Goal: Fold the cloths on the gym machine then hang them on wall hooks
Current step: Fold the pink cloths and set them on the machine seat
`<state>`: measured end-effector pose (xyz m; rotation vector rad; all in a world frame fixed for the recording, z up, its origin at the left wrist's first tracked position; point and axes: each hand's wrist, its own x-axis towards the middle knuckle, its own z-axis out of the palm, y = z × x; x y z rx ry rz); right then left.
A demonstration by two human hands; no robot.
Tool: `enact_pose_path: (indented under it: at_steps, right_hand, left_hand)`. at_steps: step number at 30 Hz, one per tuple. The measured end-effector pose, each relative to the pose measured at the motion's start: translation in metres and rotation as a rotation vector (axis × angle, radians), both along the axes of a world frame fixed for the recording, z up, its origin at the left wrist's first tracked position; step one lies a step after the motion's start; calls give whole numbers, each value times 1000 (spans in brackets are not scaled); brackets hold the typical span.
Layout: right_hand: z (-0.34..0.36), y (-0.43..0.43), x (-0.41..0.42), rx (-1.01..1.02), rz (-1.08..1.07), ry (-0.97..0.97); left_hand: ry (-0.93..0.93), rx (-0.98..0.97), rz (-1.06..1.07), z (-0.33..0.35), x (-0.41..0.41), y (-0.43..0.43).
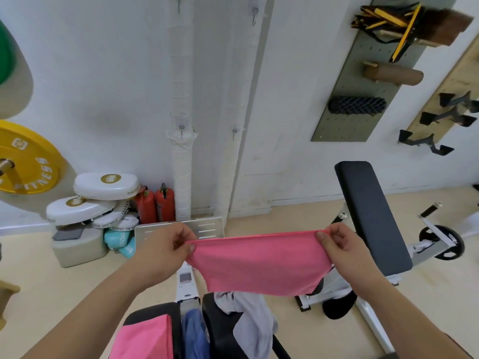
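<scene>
A pink cloth [261, 263] hangs stretched in the air between my hands. My left hand [166, 244] pinches its upper left corner and my right hand [339, 244] pinches its upper right corner. Below, on the black pads of the gym machine [220, 330], lie a second pink cloth [145, 338], a blue cloth [195, 332] and a grey cloth [252, 322]. Small wall hooks [182, 126] [234, 133] are on the white wall ahead, with two more hooks [254, 14] higher up.
A black padded bench [370, 216] stands to the right. White boxing pads [106, 185] and two red fire extinguishers [155, 203] sit by the wall on the left, beside a yellow weight plate [26, 156]. A pegboard [363, 86] with rollers hangs on the right.
</scene>
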<state>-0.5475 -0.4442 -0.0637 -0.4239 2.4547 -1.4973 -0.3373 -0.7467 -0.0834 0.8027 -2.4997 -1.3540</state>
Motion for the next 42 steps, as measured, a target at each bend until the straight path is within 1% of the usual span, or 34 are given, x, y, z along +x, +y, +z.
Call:
enact_pose_path:
  at_steps: [2, 3, 5, 9, 12, 14, 20, 23, 25, 30, 33, 36, 42]
  right_hand:
    - [-5, -4, 5, -7, -30, 45]
    - [-7, -5, 7, -33, -49, 38]
    - [-11, -7, 11, -96, -82, -37]
    - [-27, -14, 19, -172, -162, -272]
    - [-39, -27, 34, -192, -214, -366]
    - [-41, -40, 50, -194, -195, -397]
    - [-44, -82, 112, -233, -4, -380]
    - [-47, -90, 134, -342, -7, -467]
    - [-51, -87, 139, -366, 0, -502]
    - [-63, -83, 149, -250, 58, -377]
    - [-63, -84, 154, -201, 68, -326]
    - [-63, -81, 151, -170, 35, -286]
    - [-58, -79, 152, -179, 15, -314]
  left_hand:
    - [50, 133, 33, -5, 2, 2]
    - [90, 218, 62, -7, 3, 2]
    - [132, 374, 113, -11, 6, -1]
    - [16, 578, 210, -22, 9, 4]
    - [1, 690, 303, -26, 6, 20]
    - [13, 750, 299, -28, 5, 37]
    - [180, 756, 241, -32, 4, 99]
    - [243, 806, 300, -33, 7, 117]
    - [235, 785, 332, -37, 12, 115]
    - [204, 749, 377, -44, 18, 106]
    - [221, 739, 366, -44, 18, 110]
    - [258, 681, 369, -42, 19, 111]
    - [299, 580, 351, -34, 20, 116]
